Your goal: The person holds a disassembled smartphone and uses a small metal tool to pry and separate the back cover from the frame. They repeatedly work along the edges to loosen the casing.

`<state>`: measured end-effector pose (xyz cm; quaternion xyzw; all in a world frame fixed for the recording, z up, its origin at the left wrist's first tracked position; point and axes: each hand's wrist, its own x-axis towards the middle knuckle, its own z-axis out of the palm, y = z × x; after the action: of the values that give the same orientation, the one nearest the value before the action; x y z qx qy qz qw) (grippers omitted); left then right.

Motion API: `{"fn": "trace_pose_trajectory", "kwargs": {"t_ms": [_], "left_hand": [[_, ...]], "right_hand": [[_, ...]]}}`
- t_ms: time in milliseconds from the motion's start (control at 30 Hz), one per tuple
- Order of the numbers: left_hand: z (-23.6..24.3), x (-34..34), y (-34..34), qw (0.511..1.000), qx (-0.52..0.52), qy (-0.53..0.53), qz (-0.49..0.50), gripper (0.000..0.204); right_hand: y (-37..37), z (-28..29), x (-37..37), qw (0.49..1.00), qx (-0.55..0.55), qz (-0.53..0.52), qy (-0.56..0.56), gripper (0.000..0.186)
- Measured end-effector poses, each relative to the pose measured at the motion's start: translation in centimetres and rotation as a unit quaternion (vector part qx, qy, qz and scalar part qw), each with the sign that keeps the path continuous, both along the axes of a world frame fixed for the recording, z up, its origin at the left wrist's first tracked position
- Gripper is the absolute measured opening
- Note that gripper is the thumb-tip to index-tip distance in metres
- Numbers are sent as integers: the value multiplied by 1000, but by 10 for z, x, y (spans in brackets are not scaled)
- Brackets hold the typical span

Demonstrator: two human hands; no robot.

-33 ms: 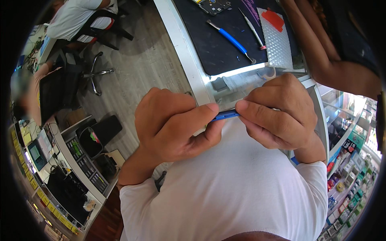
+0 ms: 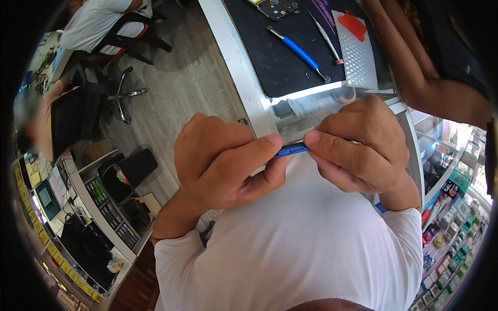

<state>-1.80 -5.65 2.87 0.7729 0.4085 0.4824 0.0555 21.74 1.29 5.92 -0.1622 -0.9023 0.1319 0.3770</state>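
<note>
A thin blue phone (image 2: 291, 150) is held edge-on between my two hands, above the front of my white shirt. What shows is a narrow blue side with slots like side buttons; its broad faces and ends are hidden. My left hand (image 2: 223, 160) pinches the left end, thumb on top and a bent finger underneath. At the right end, my right hand (image 2: 363, 145) grips it with thumb and fingers pressed together. Beyond my hands, a blue-handled brush (image 2: 295, 50) and a thin screwdriver (image 2: 327, 39) lie on a black mat (image 2: 264, 67).
Bubble wrap (image 2: 359, 62) with a red piece (image 2: 351, 26) lies at the mat's right. An opened phone (image 2: 275, 8) sits at the far edge. Another person's arm (image 2: 415, 67) leans in from the right. Chairs (image 2: 129, 44) and a seated person (image 2: 96, 26) are at the far left.
</note>
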Motion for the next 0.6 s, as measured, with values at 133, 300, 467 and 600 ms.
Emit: {"fn": "trace_pose_trajectory", "kwargs": {"t_ms": [133,300,467,600], "left_hand": [[-4,-6,4,1000,21,20,-8,38],[-5,-10,4,998,33,41,-15,39],[-5,-8,5,998,43,46,-5,39],[-6,-7,7,998,53,46,-2,39]], "right_hand": [[7,-5,-2,1000,27,5,8,30],[9,-10,-5,998,51,4,41,28],[11,-11,-13,995,67,-8,79,24],[10,-13,-13,994,68,-10,87,25]]}}
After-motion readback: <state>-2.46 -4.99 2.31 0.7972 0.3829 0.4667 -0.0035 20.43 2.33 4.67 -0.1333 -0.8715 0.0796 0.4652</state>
